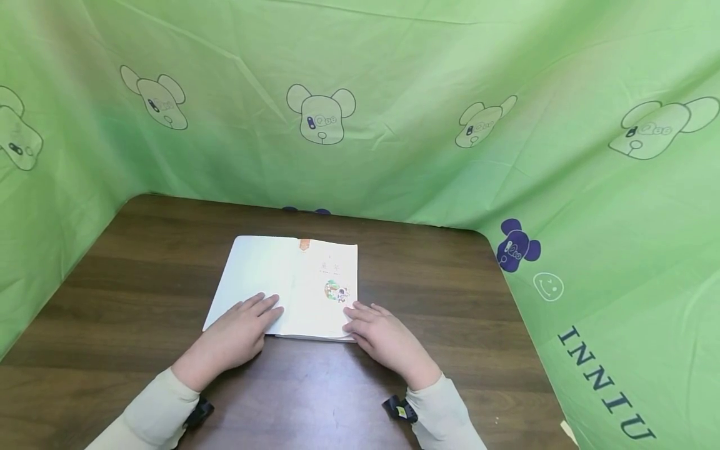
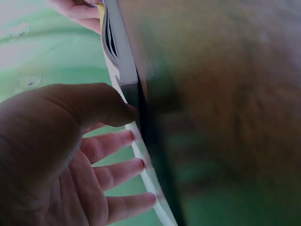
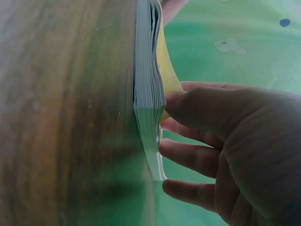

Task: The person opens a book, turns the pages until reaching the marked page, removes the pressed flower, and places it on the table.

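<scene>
An open book (image 1: pixel 317 315) lies on the table, its blank white left side (image 1: pixel 259 262) spread flat and a thick block of pages (image 3: pixel 148 80) under the right side. Small print and a round coloured picture (image 1: pixel 335 291) show on the right page. My left hand (image 1: pixel 236 334) rests on the lower left side with fingers extended; in the left wrist view its thumb (image 2: pixel 106 103) is by the lower edge. At the lower right corner my right hand (image 1: pixel 388 340) pinches a page (image 3: pixel 169 70) between thumb and index finger, the sheet bending up off the block.
The brown wooden table (image 1: pixel 439 300) stretches around the book on all sides. Green fabric (image 1: pixel 394 156) with bear drawings hangs along its back, left and right edges. Dark devices (image 1: pixel 400 409) are strapped at both wrists, by the light sleeves.
</scene>
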Motion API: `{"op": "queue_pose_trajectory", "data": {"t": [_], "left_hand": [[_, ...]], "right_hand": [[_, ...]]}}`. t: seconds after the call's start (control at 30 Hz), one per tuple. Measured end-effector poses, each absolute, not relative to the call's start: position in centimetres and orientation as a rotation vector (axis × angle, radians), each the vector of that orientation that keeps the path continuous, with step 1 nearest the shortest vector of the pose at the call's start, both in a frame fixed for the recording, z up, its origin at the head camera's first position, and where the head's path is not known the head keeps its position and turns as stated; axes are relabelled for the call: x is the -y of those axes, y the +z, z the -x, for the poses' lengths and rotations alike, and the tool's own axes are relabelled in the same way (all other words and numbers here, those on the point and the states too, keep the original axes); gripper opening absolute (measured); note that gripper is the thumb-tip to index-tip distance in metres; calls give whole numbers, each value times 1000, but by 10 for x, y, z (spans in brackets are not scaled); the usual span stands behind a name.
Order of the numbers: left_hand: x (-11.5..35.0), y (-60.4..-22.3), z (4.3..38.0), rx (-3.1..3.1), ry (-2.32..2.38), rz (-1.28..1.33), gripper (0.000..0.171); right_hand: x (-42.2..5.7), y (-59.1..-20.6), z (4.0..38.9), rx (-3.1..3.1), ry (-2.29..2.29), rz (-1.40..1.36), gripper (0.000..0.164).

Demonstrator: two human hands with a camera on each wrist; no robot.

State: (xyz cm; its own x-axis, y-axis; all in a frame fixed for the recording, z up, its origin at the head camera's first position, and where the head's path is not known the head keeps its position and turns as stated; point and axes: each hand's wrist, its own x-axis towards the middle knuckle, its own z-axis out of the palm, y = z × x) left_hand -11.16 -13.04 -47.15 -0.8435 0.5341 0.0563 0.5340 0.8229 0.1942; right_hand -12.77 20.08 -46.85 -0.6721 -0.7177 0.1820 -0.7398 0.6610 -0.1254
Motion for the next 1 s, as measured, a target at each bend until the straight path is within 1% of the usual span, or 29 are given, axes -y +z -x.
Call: {"op": "queue_pose_trajectory", "data": {"t": [0.2,0.3,0.43,0.57,0.7,0.8,0.9,1.0], "left_hand": [[115,-468,114,-3040,347,-750,38],[105,-466,116,-3061,334,-752,40],[92,-466,119,-2977,387,-811,50],[84,-466,119,-2904,388,-821,54],[79,-466,119,-2917,395,-793,55],[75,-466,119,-2937,420,-779,56],[73,-468,121,-2963,432,-766,54],[71,-470,123,-2994,430,-742,49]], "right_hand": [[-201,-467,128,2741,321,-1207,11],[-201,-467,129,2743,357,-1193,11],[-200,-468,129,2745,386,-1177,12],[-200,-470,130,2735,405,-1159,14],[-200,-470,131,2712,458,-1129,15],[-199,-470,132,2707,508,-1089,13],[-197,-470,132,2709,536,-1039,11],[-196,-471,132,2717,553,-993,10]]}}
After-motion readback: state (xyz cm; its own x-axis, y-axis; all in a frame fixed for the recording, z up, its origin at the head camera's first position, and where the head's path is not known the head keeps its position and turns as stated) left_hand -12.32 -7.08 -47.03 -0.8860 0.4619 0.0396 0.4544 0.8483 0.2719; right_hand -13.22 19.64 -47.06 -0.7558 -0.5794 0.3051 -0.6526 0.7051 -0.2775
